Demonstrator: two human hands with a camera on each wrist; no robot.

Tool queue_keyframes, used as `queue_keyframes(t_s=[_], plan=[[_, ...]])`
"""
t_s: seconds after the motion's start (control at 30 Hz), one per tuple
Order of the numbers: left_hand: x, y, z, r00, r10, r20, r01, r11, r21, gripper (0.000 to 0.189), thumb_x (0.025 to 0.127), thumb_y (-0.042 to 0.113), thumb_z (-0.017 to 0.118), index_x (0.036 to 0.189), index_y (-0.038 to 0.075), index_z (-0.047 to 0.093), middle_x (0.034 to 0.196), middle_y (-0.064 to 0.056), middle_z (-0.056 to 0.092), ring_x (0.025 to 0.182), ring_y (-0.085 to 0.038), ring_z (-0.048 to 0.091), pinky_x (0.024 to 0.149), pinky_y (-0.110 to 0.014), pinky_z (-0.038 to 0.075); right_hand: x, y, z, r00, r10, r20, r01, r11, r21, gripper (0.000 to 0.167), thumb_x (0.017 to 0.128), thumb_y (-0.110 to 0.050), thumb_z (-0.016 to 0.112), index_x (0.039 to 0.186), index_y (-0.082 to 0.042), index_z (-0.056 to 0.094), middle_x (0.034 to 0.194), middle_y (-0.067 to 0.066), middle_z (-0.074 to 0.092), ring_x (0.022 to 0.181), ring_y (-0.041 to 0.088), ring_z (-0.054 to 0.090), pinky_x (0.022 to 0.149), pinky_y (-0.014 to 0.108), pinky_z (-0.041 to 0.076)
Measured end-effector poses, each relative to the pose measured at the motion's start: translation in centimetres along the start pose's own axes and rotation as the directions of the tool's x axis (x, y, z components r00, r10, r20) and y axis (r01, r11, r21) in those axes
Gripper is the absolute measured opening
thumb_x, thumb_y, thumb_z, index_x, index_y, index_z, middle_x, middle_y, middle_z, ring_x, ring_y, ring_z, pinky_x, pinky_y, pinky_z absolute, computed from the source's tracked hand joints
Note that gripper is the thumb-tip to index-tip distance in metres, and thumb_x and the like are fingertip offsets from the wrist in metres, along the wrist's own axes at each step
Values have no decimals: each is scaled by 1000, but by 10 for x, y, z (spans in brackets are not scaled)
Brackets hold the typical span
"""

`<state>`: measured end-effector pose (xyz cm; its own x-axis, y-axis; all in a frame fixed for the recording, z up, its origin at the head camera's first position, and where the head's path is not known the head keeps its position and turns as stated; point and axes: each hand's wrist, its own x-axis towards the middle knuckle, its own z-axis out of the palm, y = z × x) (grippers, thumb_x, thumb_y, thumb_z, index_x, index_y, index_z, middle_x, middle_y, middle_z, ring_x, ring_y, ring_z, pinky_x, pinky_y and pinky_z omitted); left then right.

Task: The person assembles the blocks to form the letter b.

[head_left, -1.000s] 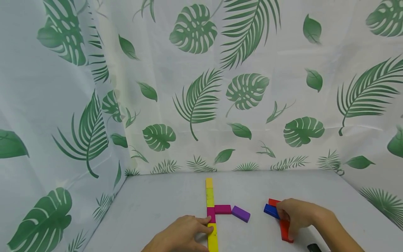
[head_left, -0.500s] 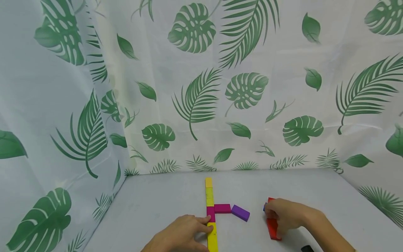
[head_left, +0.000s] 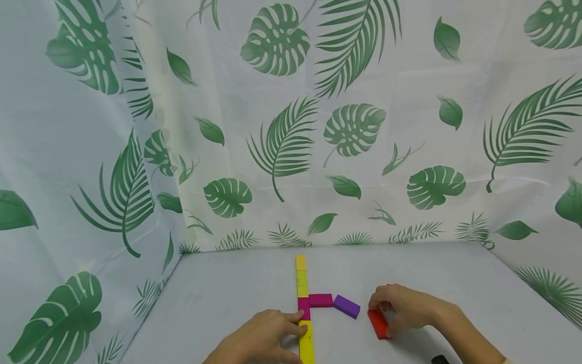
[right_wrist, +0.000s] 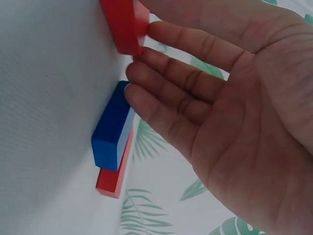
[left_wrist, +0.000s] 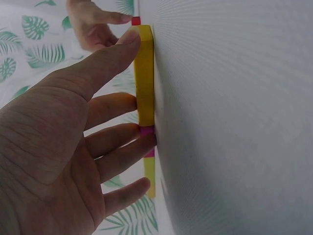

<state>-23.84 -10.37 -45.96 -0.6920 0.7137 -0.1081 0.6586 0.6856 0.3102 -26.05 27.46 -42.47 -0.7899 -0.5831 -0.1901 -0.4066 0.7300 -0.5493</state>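
Note:
My left hand (head_left: 265,336) rests along a straight row of blocks, its fingertips on the magenta block (head_left: 304,309) and the near yellow block (head_left: 306,341). In the left wrist view, the thumb touches the near end of that yellow block (left_wrist: 145,73). My right hand (head_left: 409,306) holds a red block (head_left: 378,325) on the table, thumb at its near end and fingers at its far end. The right wrist view shows a blue block (right_wrist: 111,127) close by the little finger, with another red block (right_wrist: 115,181) beyond it. In the head view the hand hides the blue block.
A yellow-green block (head_left: 302,283) and an orange-yellow block (head_left: 300,262) continue the row away from me. A second magenta block (head_left: 321,301) juts right from it, and a purple block (head_left: 347,306) lies angled at its end. Leaf-print cloth (head_left: 291,212) surrounds the white table (head_left: 218,288).
My right hand has slid the red block left across the table, toward the purple block. The blue block has gone from sight in the head view. The left hand stays in place.

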Motion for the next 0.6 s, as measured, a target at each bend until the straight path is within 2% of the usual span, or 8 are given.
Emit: queue_keyframes(t_s=[0.27, 0.43, 0.6], plan=[[2, 1, -1, 1000, -23, 14, 23, 1000, -17, 63, 84, 65, 77, 140, 40, 64, 150, 17, 56, 126, -3, 60, 105, -35, 53, 2, 2, 2, 1000, -10, 4, 10, 1000, 17, 43, 77, -16, 90, 116, -26, 76, 110, -12, 66, 100, 15, 60, 88, 33, 57], [3, 2, -1, 999, -50, 17, 50, 998, -33, 61, 83, 64, 78, 139, 42, 64, 149, 19, 57, 124, -3, 60, 105, -34, 53, 6, 0, 3, 1000, 8, 1, -8, 1000, 20, 43, 77, -13, 90, 115, -27, 77, 109, -13, 69, 101, 17, 62, 87, 38, 58], [3, 2, 0, 998, -56, 27, 57, 997, -49, 60, 84, 63, 78, 138, 41, 65, 148, 20, 58, 126, -2, 61, 105, -36, 54, 8, 1, 6, 1000, 0, 6, -1, 1000, 29, 42, 78, -12, 89, 115, -26, 78, 109, -13, 70, 101, 15, 63, 86, 37, 59]])
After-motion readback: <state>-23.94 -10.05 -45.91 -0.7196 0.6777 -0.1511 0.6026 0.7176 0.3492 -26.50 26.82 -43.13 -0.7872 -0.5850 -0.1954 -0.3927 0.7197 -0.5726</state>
